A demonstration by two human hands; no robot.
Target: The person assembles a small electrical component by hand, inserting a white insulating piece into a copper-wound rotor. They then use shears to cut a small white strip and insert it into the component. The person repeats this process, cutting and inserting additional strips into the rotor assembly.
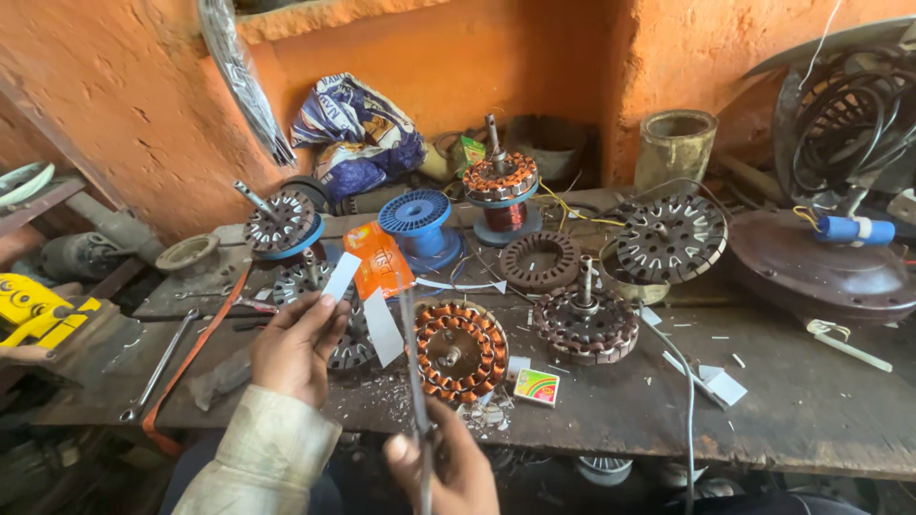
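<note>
1. Head view, risk: scissors (417, 381) held blades-up in right hand (448, 467), tips close to the paper strips (363, 305) and to left hand (296, 348); likely nick to a fingertip if blades close while the strips bend or slip
2. Strips thin and pinched only at one end; could flop, giving a crooked cut, or drop onto the wound stator (461, 350) just beyond, near the bench (763, 410) front edge
3. Scraps already scattered by the front edge; more clutter could hide small parts
4. Left hand raised over the front-left part of the bench, palm toward camera, fingers together, clamped on the strips' lower ends
5. Right hand low, below the front edge, fingers wrapped round the scissors' handles; blades look nearly together, exact gap not clear
6. Matchbox (536, 386) lying right of the stator, untouched
</note>
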